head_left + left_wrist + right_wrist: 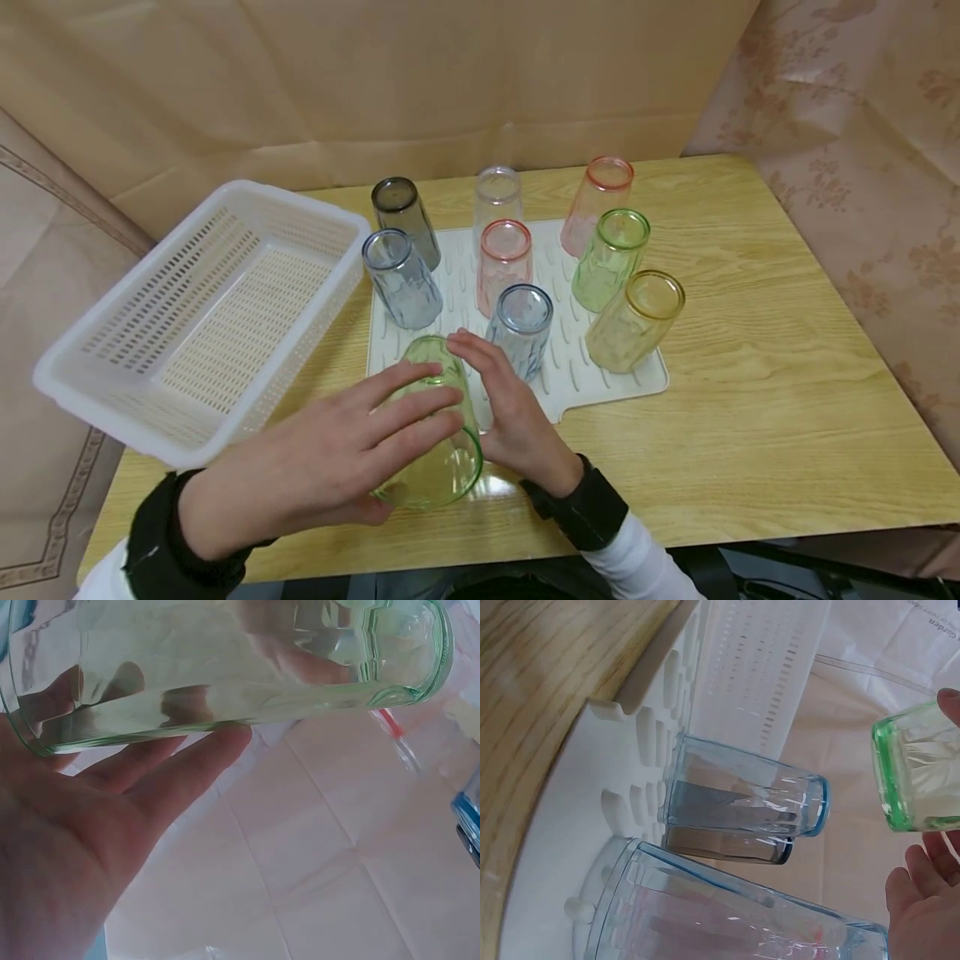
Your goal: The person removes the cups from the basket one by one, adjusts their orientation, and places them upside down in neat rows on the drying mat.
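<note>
A green drinking glass (pixel 429 467) is held tilted above the front of the table, its rim toward me and its base pointing away. My left hand (pixel 337 458) holds it, with the fingers across its upper side and the thumb low near the rim. My right hand (pixel 517 412) is on the glass's right side, fingers fairly straight near the base; whether they touch it I cannot tell. The right wrist view shows the thick green base (pixel 892 776) close to those fingers. Just beyond stands an upside-down blue glass (pixel 521 333) on a white drying mat (pixel 611 387).
More upside-down glasses stand on and around the mat: a blue one (pixel 405 283), a grey one (pixel 408 221), a yellow one (pixel 630 329), a green one (pixel 609 267), and pink and clear ones behind. A white perforated basket (pixel 82 354) is at the left.
</note>
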`<state>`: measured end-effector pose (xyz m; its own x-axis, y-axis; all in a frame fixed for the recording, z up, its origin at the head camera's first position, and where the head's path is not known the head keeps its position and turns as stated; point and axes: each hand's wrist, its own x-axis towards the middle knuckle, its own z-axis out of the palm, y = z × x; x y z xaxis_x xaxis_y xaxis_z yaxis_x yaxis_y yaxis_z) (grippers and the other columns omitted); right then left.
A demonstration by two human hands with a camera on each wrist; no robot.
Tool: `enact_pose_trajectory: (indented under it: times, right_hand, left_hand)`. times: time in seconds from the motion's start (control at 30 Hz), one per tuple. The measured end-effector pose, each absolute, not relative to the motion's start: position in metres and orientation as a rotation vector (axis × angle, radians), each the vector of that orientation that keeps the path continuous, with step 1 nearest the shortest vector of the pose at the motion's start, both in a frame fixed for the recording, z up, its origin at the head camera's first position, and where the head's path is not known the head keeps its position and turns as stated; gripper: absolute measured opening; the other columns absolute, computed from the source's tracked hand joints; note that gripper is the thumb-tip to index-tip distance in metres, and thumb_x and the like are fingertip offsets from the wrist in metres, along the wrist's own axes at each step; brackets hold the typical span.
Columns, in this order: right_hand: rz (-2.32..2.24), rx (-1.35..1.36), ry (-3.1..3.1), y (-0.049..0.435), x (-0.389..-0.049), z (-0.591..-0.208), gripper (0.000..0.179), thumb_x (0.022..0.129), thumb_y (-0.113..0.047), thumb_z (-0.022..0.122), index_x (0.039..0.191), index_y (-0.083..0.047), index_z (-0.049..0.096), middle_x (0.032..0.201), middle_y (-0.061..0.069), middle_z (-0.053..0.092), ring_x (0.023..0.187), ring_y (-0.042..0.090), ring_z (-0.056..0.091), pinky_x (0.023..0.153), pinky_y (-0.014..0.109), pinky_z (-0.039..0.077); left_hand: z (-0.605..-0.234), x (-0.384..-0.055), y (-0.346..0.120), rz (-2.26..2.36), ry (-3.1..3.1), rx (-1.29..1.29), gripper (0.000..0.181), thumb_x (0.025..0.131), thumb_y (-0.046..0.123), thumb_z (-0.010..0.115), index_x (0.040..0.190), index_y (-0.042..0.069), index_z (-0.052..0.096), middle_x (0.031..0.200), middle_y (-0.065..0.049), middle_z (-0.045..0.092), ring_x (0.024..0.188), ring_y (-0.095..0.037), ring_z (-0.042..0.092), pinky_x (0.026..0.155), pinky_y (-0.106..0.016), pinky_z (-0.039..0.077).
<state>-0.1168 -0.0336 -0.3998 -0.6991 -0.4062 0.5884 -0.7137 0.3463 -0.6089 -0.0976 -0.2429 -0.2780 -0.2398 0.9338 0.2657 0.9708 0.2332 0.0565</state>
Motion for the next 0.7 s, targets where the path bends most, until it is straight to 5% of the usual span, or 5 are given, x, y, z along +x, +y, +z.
enact_pose_trajectory:
  times: [0.2,0.7]
  right_hand:
    - [1.251,1.022,-2.257,-0.033,-0.119,-0.404,0.075,0.071,-0.005,0.072,0.135,-0.003,0.034,0.139,0.018,0.038,0.132,0.030,0.032,0.105,0.042,0.035]
    - [1.303,1.114,-2.219,-0.022,-0.117,-0.410,0.065,0.080,-0.019,0.070,0.133,-0.001,0.037,0.135,0.017,0.045,0.130,0.030,0.035,0.106,0.040,0.034]
  left_hand:
    - [-0.280,-0.092,-0.236,-0.285,-2.264,-1.847,0.104,0.044,0.036,0.085,0.133,0.004,0.040,0.134,-0.011,0.046,0.125,-0.033,0.038,0.096,-0.042,0.044]
    - [-0.287,-0.088,-0.227,-0.347,-2.243,-1.867,0.098,0.049,0.031,0.084,0.132,0.005,0.040,0.134,-0.009,0.045,0.126,-0.032,0.036,0.095,-0.042,0.044]
